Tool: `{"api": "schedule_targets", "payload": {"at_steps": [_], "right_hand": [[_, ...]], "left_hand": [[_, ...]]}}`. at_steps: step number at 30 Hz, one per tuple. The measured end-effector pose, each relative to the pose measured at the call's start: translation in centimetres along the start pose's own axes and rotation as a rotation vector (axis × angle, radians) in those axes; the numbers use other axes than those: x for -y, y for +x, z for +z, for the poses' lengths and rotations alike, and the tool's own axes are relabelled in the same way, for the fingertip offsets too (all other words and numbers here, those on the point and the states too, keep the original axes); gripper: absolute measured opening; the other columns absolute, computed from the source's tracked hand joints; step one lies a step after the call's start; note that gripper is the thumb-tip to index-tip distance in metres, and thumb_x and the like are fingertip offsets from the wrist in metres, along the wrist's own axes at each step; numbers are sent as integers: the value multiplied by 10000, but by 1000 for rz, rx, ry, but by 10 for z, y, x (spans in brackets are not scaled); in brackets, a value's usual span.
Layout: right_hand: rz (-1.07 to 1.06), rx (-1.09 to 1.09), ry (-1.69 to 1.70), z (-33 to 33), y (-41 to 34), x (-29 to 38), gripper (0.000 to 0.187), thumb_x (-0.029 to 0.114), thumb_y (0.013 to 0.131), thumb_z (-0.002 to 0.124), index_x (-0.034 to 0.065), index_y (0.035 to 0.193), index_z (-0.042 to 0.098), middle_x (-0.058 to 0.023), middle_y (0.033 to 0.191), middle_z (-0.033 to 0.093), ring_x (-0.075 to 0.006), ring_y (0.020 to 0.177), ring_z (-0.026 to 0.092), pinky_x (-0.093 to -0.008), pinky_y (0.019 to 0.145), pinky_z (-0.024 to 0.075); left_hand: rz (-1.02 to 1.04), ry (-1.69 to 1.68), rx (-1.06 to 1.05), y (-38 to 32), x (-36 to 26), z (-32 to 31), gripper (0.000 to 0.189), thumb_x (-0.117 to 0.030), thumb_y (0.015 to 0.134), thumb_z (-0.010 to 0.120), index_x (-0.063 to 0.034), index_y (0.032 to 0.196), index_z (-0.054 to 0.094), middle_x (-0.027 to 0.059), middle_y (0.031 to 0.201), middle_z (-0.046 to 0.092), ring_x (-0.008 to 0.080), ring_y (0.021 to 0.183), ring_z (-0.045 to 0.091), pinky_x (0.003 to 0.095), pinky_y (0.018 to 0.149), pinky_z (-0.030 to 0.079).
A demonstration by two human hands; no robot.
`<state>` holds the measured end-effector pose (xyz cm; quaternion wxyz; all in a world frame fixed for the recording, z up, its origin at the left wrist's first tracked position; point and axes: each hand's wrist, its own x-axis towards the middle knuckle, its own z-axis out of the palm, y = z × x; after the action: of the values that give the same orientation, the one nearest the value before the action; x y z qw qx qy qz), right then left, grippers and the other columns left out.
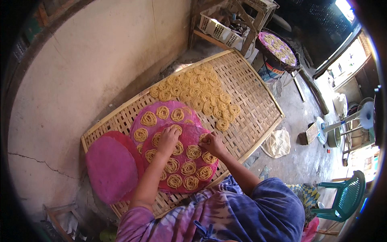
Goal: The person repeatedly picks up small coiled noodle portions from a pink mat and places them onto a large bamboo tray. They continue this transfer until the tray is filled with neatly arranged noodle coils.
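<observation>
A round red mesh tray bearing several coiled yellow noodle nests lies on a woven bamboo mat. My left hand touches a nest near the tray's upper edge; whether its fingers grip it cannot be told. At the tray's right edge, the fingers of my right hand are pinched at another nest, which they partly cover. Beneath the red tray's far side, a pink round tray carries more nests. Beyond it, many nests sit packed directly on the bamboo.
Pink and red round sheets overlap at the mat's left end, beside a wall. A plastic crate stands on a wooden rack. Behind right is another round tray of nests. A fan and green plastic chair stand right.
</observation>
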<state>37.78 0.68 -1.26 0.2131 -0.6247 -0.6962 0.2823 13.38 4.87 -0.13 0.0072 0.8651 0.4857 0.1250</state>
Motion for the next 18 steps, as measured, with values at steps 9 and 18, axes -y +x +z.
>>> {"api": "schedule_targets", "payload": {"at_steps": [9,18], "right_hand": [[301,-92,423,-8,5,-20,147,171,821,674,46,873,615,-132,927,588,-305,858,586,-395,775,481],[19,-103,139,10,1,-15,166,97,797,617,10,938,614,-152,942,615,-282,839,626,-363,724,508]], "left_hand": [[-903,-1300,-117,9,44,0,149,-155,951,520,-23,1007,562,89,1028,620,227,883,623,342,798,511],[-887,-2003,-313,9,32,-8,186,-220,984,495,-77,1098,530,59,1062,610,174,990,591,355,883,483]]}}
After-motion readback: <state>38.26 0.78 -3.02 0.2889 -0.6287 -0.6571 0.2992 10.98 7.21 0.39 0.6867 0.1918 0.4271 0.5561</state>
